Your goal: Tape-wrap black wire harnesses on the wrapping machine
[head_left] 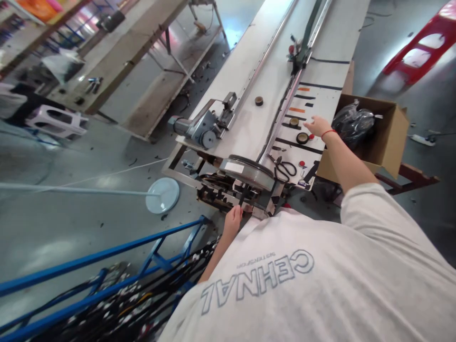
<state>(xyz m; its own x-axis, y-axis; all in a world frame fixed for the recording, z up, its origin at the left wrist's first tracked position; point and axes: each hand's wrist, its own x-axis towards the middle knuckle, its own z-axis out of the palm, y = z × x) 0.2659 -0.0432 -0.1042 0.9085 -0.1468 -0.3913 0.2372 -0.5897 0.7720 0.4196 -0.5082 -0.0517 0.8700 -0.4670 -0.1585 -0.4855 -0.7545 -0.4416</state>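
Note:
At the near end of the long white bench (245,128), my left hand (233,219) is closed around the lower end of a narrow black strip (244,195). That hand is low, in front of my shirt and below a round grey drum (245,171). My right hand (318,126) hovers over the bench's right edge, fingers apart and nothing visible in them. Closest to it are a small roll of tape (294,122) and a larger black roll of tape (302,137) beside a red round piece (311,136). Black-handled scissors (285,169) lie open nearer my body.
An open cardboard box (392,137) with a black plastic bag (354,124) stands right of the bench. A motor unit (199,128) sits at its left edge. Metal rails (285,109) run lengthwise. Lower left is a blue frame (153,247) with black cables.

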